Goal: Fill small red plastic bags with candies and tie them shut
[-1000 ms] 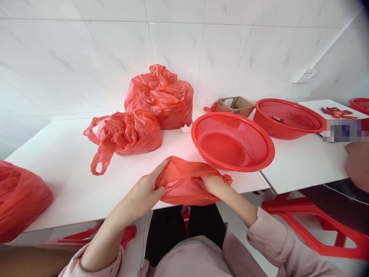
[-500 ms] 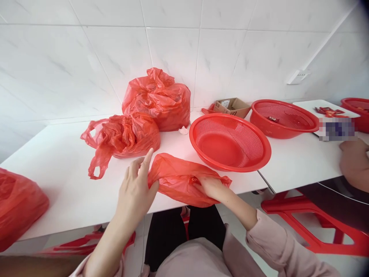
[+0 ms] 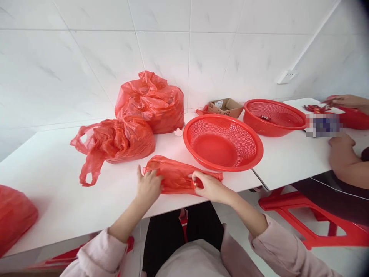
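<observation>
A small red plastic bag (image 3: 175, 175) lies at the front edge of the white table (image 3: 52, 192). My left hand (image 3: 148, 186) grips its left end with curled fingers. My right hand (image 3: 208, 186) pinches the bag's right part, and a small item shows between the fingertips. Just behind the bag sits an empty red perforated basket (image 3: 223, 141).
Two fuller red bags (image 3: 150, 102) (image 3: 115, 140) sit at the back left, another red bag (image 3: 14, 217) at the far left. A cardboard box (image 3: 225, 107) and a second red basket (image 3: 273, 117) stand behind. A co-worker's arms (image 3: 343, 157) rest at the right table. Red stools stand below.
My left hand, spread open half a second ago, has closed on the bag's left end. The bag now lies flatter and longer on the table. The co-worker's other hand reached toward the far right.
</observation>
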The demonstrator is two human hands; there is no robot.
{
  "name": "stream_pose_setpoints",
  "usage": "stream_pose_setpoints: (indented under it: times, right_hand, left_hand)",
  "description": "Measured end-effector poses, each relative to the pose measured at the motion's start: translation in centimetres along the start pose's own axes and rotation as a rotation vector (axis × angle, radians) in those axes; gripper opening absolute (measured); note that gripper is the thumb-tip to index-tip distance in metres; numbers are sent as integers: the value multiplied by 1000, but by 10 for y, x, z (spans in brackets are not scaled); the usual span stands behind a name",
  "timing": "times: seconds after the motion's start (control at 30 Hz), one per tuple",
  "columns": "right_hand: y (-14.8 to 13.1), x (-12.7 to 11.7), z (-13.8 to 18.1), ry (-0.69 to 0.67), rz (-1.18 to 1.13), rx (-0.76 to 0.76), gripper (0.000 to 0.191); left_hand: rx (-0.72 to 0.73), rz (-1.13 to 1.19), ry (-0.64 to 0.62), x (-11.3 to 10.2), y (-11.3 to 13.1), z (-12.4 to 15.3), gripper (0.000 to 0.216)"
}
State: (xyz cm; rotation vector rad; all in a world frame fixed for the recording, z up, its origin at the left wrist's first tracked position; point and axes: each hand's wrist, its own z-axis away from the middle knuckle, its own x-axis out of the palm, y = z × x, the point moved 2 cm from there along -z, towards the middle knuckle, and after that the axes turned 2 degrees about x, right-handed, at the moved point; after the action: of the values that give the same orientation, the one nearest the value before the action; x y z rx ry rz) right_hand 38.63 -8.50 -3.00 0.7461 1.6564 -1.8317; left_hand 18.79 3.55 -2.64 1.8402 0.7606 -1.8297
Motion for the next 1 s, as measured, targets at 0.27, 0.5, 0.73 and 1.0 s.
stream_pose_setpoints:
  times: [0.27,0.5,0.73,1.0]
  right_hand:
    - [4,-5,8,148,-578,-54,18]
    - [-7,-12,18,225,-1100,20,29]
    - [0,-50,48,450,-1066,4,29]
    - [124,-108,116,1162,-1106,293,37]
  left_hand:
    - [57,5,-136,-17,-14,20,39]
    - [-9,34,-186,-19,-23,27,37]
    - [-56,156,-146,-31,-14,28,36]
    - [-26,204,-152,-31,-11,31,43]
